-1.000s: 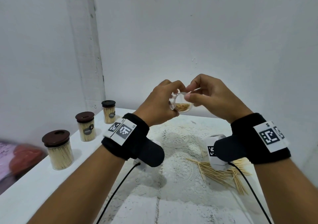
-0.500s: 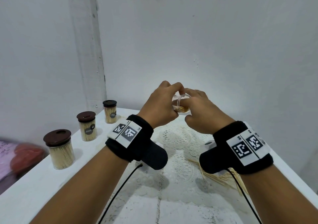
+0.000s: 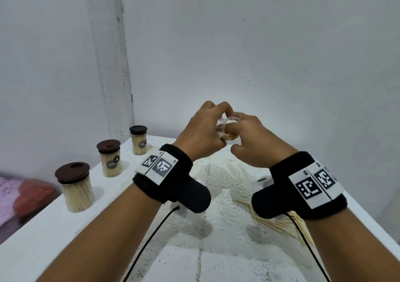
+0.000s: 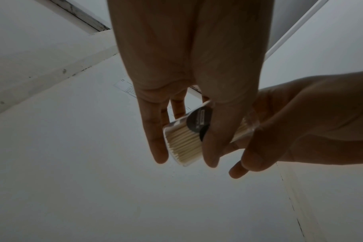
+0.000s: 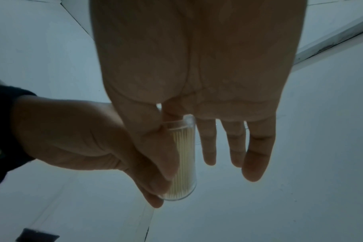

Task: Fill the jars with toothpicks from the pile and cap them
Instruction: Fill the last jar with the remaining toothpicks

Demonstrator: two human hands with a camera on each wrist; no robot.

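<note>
A white desk (image 3: 39, 242) carries a lace mat (image 3: 220, 173). Left of the mat stand three capped jars (image 3: 76, 187) in a row; loose toothpicks (image 3: 279, 225) lie on its right part.

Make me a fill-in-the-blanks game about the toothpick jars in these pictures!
1. The number of capped jars standing along the table's left edge is ____.
2. The open jar is gripped by the ____ hand.
3. The caps on the standing jars are coloured ____.
4. The loose toothpick pile lies under the ____ wrist.

Missing words: three; left; brown; right
</note>
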